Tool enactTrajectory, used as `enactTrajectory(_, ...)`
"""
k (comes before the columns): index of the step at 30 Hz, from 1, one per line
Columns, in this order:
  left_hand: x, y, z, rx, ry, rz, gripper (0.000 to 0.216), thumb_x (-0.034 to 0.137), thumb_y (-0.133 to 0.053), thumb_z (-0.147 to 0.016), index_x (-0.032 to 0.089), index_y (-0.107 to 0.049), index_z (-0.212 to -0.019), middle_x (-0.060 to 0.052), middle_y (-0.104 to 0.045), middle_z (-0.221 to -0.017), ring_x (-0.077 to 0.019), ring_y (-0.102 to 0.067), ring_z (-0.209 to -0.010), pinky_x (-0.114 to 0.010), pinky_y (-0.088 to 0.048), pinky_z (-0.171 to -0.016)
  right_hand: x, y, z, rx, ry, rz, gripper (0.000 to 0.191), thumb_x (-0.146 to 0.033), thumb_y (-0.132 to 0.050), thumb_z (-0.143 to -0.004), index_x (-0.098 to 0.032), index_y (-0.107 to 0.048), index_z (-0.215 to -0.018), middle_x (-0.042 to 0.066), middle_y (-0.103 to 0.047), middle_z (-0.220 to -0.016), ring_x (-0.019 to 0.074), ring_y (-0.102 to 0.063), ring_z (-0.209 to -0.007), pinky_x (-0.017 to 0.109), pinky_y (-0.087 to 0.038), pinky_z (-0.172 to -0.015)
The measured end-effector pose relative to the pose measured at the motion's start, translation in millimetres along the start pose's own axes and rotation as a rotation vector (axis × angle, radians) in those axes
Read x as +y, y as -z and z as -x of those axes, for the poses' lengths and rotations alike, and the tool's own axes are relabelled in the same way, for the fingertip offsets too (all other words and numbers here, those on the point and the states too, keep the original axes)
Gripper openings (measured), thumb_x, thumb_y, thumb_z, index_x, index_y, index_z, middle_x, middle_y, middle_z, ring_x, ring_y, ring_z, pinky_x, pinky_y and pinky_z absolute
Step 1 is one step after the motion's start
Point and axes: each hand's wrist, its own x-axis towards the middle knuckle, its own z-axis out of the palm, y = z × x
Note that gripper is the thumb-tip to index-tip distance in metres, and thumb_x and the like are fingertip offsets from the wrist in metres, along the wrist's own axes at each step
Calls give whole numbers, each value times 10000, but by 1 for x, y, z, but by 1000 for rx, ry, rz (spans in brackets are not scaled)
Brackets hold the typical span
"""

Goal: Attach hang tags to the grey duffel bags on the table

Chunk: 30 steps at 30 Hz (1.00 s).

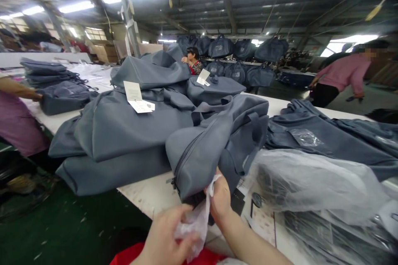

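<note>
My left hand (166,236) is closed around a crumpled piece of thin clear plastic (197,223) near the table's front edge. My right hand (220,198) pinches the top of the same plastic, right under the end of a grey zippered duffel bag (214,140). That bag lies on the white table (146,192), its zipper end hanging toward me.
More grey bags (124,128) with white tags are piled to the left, and flat bags (326,136) lie to the right. A clear plastic bag heap (314,182) sits at my right. A person's arm (18,89) reaches in from the left; other people stand at the back.
</note>
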Motion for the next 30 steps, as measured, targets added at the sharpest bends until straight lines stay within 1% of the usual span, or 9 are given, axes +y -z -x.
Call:
enactTrajectory(2, 9, -17, -2, -149, 75, 22, 465, 302, -655, -742, 217, -560, -1189, -22, -700, -816, -205, -675, -747, -293, -530, -711, -1, -4, 3, -11, -5, -37, 350, -422, -498, -812, -303, -638, -1109, 51, -677, -900, 252, -628, -898, 348, -513, -724)
enactTrajectory(5, 10, -30, -4, -169, 152, 125, 211, 241, -487, -857, 211, -622, -1016, -42, -703, -847, -189, -667, -797, -278, -514, -735, -5, -10, 8, -83, -66, -217, 311, -408, -451, -865, -260, -619, -1079, 36, -663, -846, 202, -621, -789, 301, -498, -684)
enactTrajectory(11, -6, -14, 0, 325, 245, 257, 155, 311, -517, -886, 192, -612, -857, 13, -635, -680, -133, -592, -581, -206, -471, -537, -13, -6, 19, -256, 134, -185, 228, -351, -438, -918, -192, -581, -997, 27, -618, -900, 153, -556, -826, 259, -453, -770)
enactTrajectory(14, -9, 3, -6, 593, 126, 184, 75, 242, -552, -859, 189, -605, -864, 1, -639, -768, -136, -608, -661, -218, -490, -618, -11, -8, 19, -320, 280, -54, 179, -322, -481, -893, -183, -592, -917, 32, -579, -876, 156, -521, -806, 269, -445, -751)
enactTrajectory(18, -6, 10, -27, 646, -61, 5, 88, 229, -572, -822, 167, -590, -882, -95, -625, -1027, -222, -613, -938, -358, -479, -865, -5, -29, 10, -383, 330, -35, 230, -404, -585, -840, -181, -633, -864, 42, -535, -886, 152, -495, -767, 259, -445, -672)
enactTrajectory(22, -14, -5, -40, 657, -141, -260, 491, 258, -623, -770, 93, -504, -1217, -191, -579, -1147, -307, -566, -1076, -442, -474, -905, -4, -46, -3, -461, 310, -75, 361, -520, -561, -848, -182, -687, -868, 62, -536, -949, 162, -525, -838, 275, -463, -712)
enactTrajectory(24, -26, -3, -41, 609, -204, -337, 469, 180, -558, -790, 121, -511, -1252, -176, -578, -1178, -288, -569, -1093, -417, -482, -906, -5, -43, -9, -522, 320, -92, 391, -525, -504, -887, -183, -693, -868, 63, -567, -938, 172, -539, -903, 297, -460, -799)
enactTrajectory(27, -48, 22, -39, 600, -183, -275, 290, 82, -491, -770, 193, -655, -982, -85, -651, -1043, -216, -635, -941, -360, -493, -872, -2, -27, -17, -573, 270, -166, 396, -492, -443, -932, -174, -669, -872, 49, -597, -850, 152, -568, -811, 281, -470, -754)
enactTrajectory(30, -59, 58, -34, 777, -12, -177, 161, 87, -502, -761, 180, -625, -715, -45, -665, -828, -192, -649, -771, -334, -511, -764, 2, -13, -23, -462, 186, -204, 347, -486, -477, -919, -177, -626, -867, 21, -586, -772, 126, -544, -682, 250, -462, -650)
